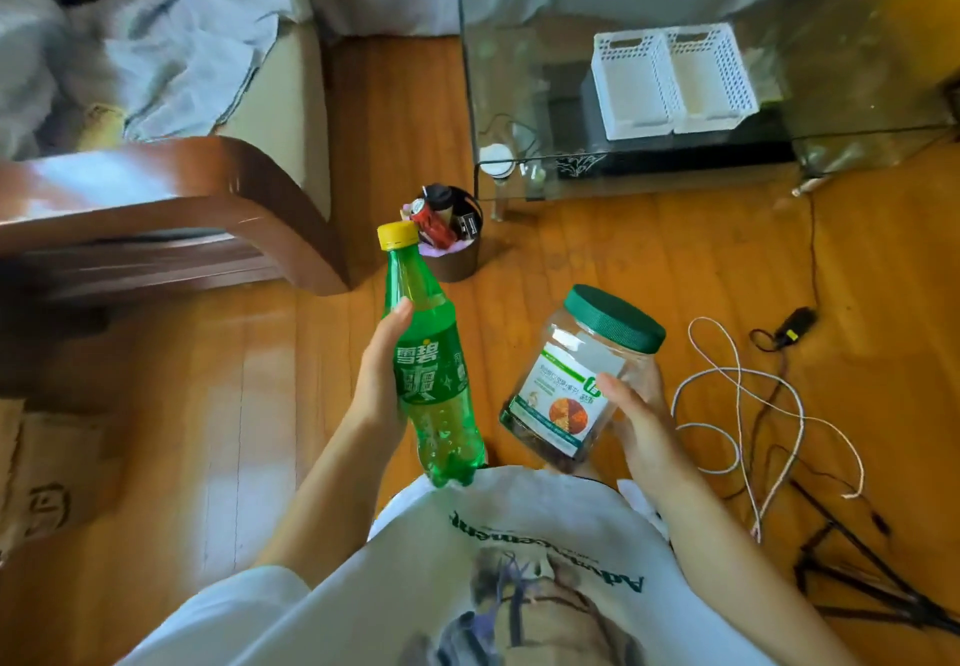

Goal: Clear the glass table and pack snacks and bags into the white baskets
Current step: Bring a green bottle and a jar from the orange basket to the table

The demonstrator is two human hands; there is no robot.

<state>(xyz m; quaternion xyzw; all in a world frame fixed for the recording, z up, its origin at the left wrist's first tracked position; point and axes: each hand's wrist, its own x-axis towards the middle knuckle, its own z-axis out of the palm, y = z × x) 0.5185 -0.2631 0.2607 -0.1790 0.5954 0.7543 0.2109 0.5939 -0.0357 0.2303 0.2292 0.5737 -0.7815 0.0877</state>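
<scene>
Glass counter at far right carrying two empty white baskets side by side, small dark bin near its left corner, left hand gripping green soda bottle, right hand gripping green-lidded snack jar over wooden floor

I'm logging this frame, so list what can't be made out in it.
Head view only:
- Jar contents: mostly hidden behind its label; small print too blurred to read.
- Bin contents: heaped, too small to identify fully.
- Glass table: right end cut off by the frame edge.
- White baskets: near walls hide part of the floors.
- Left hand: fingers hidden behind the green bottle.
</scene>
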